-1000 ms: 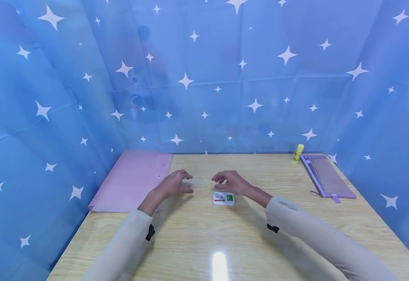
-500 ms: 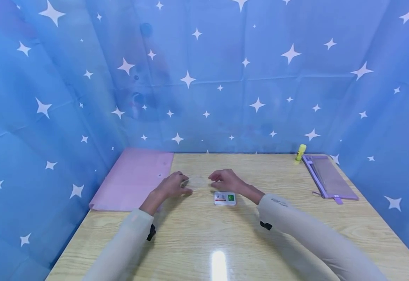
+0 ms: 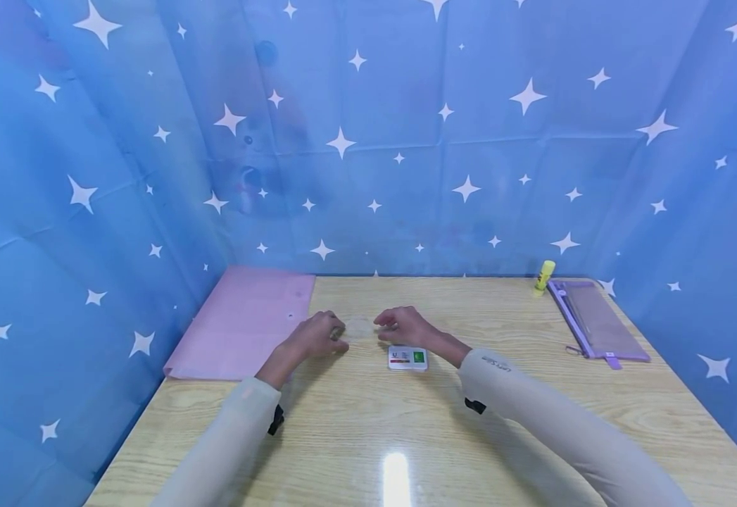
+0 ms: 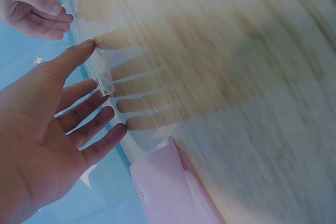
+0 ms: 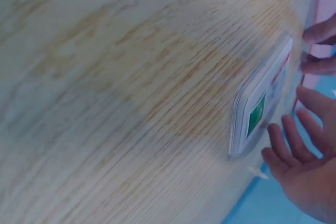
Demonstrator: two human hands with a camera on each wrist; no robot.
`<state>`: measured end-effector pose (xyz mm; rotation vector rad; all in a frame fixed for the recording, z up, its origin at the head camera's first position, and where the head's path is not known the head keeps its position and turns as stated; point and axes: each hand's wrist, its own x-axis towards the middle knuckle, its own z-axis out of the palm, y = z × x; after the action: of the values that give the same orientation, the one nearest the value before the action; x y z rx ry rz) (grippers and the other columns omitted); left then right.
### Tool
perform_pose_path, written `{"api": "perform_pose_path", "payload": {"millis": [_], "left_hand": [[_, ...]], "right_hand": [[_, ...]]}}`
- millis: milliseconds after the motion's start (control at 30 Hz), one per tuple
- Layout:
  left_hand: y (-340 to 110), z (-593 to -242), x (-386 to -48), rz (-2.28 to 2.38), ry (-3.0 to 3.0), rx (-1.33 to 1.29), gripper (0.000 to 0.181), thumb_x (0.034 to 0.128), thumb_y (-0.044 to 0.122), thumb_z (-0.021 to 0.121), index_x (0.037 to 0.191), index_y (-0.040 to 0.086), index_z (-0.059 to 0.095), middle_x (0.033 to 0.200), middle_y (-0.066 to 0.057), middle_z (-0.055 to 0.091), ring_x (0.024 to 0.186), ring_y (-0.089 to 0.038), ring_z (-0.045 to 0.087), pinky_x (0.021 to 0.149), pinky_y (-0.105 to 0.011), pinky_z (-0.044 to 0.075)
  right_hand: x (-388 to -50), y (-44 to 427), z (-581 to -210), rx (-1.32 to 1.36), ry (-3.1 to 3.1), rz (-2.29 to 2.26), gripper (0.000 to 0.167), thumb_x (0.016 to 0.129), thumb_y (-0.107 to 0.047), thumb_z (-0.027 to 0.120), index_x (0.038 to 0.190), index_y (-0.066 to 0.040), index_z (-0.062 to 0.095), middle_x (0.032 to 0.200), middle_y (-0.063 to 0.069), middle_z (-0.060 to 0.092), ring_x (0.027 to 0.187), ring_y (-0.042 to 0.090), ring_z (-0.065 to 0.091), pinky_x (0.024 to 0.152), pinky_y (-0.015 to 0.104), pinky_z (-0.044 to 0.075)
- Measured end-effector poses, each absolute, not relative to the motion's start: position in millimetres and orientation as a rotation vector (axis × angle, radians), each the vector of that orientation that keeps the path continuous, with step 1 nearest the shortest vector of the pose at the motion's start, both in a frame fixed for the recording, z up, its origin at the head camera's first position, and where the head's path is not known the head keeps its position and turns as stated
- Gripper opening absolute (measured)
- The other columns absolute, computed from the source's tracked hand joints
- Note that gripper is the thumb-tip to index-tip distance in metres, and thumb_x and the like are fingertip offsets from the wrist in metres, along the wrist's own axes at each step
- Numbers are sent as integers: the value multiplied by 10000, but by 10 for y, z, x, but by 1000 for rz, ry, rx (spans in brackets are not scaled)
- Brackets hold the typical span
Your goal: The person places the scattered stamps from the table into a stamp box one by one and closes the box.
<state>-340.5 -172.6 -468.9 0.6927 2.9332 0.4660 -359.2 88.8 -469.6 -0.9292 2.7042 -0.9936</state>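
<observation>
A clear, see-through flat piece [image 3: 360, 328], perhaps a plastic lid or case, lies on the table between both hands; its outline is faint. My left hand [image 3: 317, 334] is at its left side, thumb and fingers spread apart. In the left wrist view, those fingertips are close to the clear piece [image 4: 105, 80]; whether they touch it is hard to tell. My right hand [image 3: 409, 327] hovers at its right side, fingers loosely bent, holding nothing. Just below the right hand lies a flat white rectangular case [image 3: 407, 358] with a green square; the right wrist view shows its rounded edge.
A pink folder [image 3: 248, 317] lies at the back left of the wooden table [image 3: 343, 436]. At the back right, a yellow glue stick [image 3: 544, 276] stands next to a purple zip pouch [image 3: 599, 320]. A blue star-patterned curtain [image 3: 393, 211] surrounds the table.
My right hand has moved slightly left, toward the clear piece. The left hand has stayed nearly in place. The white case lies as before; the head view has shifted a little.
</observation>
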Motion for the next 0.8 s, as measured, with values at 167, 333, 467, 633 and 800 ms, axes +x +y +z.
{"api": "perform_pose_path", "payload": {"millis": [167, 333, 467, 633, 800], "left_hand": [[-1703, -4680, -3386, 464, 2916, 743, 366, 935, 288, 790, 1233, 80, 750, 1317, -115, 663, 1207, -280, 620, 947, -443, 538], [-1674, -4654, -3354, 518, 2893, 769, 379, 901, 213, 800, 1240, 55, 743, 1356, -119, 658, 1281, -320, 586, 1038, -487, 501], [-1663, -4658, -3348, 514, 2889, 794, 421, 898, 263, 817, 1254, 53, 736, 1359, -116, 661, 1285, -322, 584, 1057, -487, 488], [-1659, -4673, -3347, 556, 2894, 784, 479, 888, 313, 847, 1273, 55, 730, 1349, -117, 670, 1277, -310, 594, 1072, -459, 477], [-1657, -4681, -3351, 652, 2878, 785, 484, 877, 289, 860, 1274, 46, 727, 1296, -111, 695, 1211, -284, 627, 1040, -438, 499]], "right_hand": [[-3575, 880, -4696, -945, 2699, -960, 349, 954, -99, 750, 1263, 50, 689, 1202, 183, 729, 1123, 329, 686, 961, 426, 552], [-3567, 852, -4718, -919, 2704, -862, 512, 907, -209, 821, 1337, 18, 660, 1315, 178, 684, 1226, 340, 632, 1044, 458, 498], [-3557, 833, -4739, -950, 2701, -799, 594, 887, -269, 847, 1368, 13, 642, 1356, 175, 663, 1247, 346, 617, 1055, 479, 486], [-3542, 843, -4737, -1013, 2698, -780, 597, 890, -265, 848, 1368, 25, 640, 1361, 178, 658, 1264, 354, 604, 1050, 497, 486], [-3564, 856, -4747, -1116, 2685, -762, 594, 908, -266, 832, 1372, 44, 628, 1370, 197, 648, 1282, 363, 590, 1068, 516, 469]]}}
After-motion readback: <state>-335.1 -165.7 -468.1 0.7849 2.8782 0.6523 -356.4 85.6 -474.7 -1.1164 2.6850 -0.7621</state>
